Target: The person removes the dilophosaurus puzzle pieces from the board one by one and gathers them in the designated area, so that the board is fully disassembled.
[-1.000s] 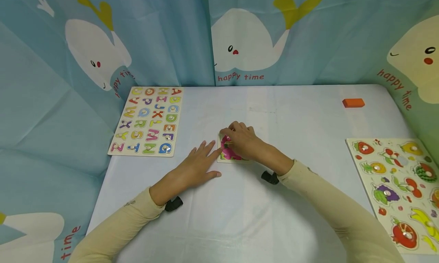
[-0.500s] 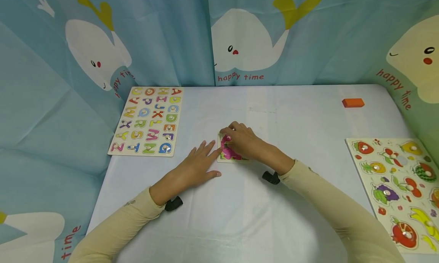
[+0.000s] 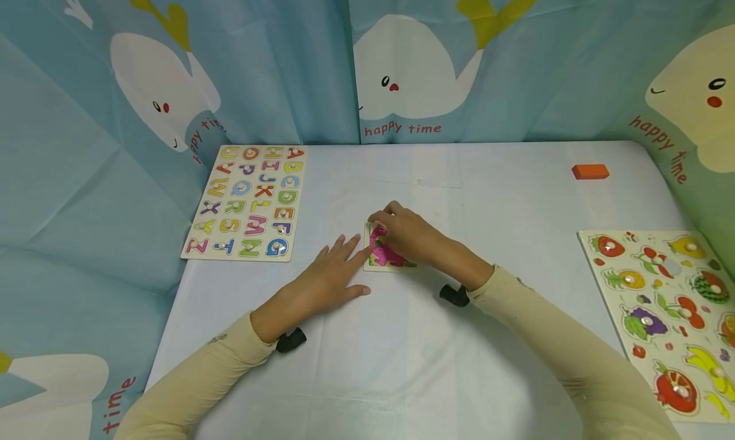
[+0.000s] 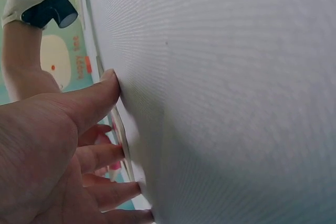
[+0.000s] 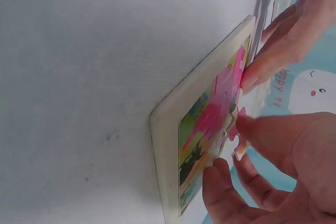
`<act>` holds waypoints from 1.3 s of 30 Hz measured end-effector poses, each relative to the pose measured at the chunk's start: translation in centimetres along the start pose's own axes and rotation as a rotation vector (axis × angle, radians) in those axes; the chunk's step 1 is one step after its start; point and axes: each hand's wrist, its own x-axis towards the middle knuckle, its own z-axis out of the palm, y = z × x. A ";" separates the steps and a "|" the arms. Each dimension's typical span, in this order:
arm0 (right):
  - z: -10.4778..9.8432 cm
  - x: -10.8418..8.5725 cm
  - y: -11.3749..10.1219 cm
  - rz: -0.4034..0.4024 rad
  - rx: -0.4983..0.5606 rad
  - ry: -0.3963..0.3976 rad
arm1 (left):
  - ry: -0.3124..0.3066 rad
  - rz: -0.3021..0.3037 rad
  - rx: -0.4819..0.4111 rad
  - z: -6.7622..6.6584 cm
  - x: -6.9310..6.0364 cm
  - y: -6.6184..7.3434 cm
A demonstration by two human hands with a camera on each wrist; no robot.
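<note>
A small framed puzzle with a pink animal picture (image 3: 379, 256) lies flat mid-table. My left hand (image 3: 327, 277) rests with spread fingers at its left side, and the index fingertip touches the edge of the puzzle. Over the upper right part of the puzzle, my right hand (image 3: 410, 236) pinches a small puzzle piece (image 5: 242, 142) between thumb and finger. In the right wrist view that piece is tilted above the puzzle's picture (image 5: 212, 111). The left wrist view shows my left hand (image 4: 68, 156) with its thumb and fingertips on the cloth and puzzle edge.
An alphabet board (image 3: 244, 204) lies at the left back of the table. On the right is a fruit board (image 3: 660, 325), with an orange block (image 3: 591, 172) behind it. A patterned curtain (image 3: 321, 64) stands along the back and sides.
The fingers of my right hand have shifted slightly over the puzzle, and a bit more of its picture shows. My left hand has stayed in place.
</note>
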 end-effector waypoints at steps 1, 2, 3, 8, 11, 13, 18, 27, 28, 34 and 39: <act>0.0 0.0 0.0 -0.010 -0.005 0.014 | 0.000 -0.001 -0.001 0.0 0.0 0.0; 0.0 -0.1 0.0 -0.020 -0.010 0.028 | -0.001 -0.002 0.000 0.0 0.0 0.0; -0.1 -0.1 0.0 -0.028 -0.010 0.040 | -0.001 -0.003 0.002 -0.1 0.0 0.0; -0.1 -0.4 0.0 -0.063 0.034 0.089 | 0.000 -0.003 0.014 -0.1 0.0 0.1; 0.0 -0.3 0.2 -0.062 0.074 0.092 | -0.002 -0.002 0.012 -0.1 0.0 0.0; -0.2 -0.3 0.2 -0.050 0.105 0.080 | -0.005 -0.002 0.008 -0.1 0.1 0.0; -1.1 -0.3 0.4 0.023 0.198 0.053 | -0.005 0.002 0.007 0.0 0.2 -0.1; -4.3 -1.6 3.0 0.089 0.207 0.082 | -0.003 0.004 -0.001 -0.1 0.1 0.0; -4.7 -1.8 3.5 0.091 0.205 0.088 | -0.001 0.004 -0.003 -0.1 0.1 0.0; -6.8 -3.5 6.4 0.180 0.230 0.082 | 0.003 0.000 -0.011 -0.1 0.0 0.1; -8.0 -5.0 9.1 0.222 0.224 0.055 | 0.001 -0.004 -0.014 0.0 0.0 0.1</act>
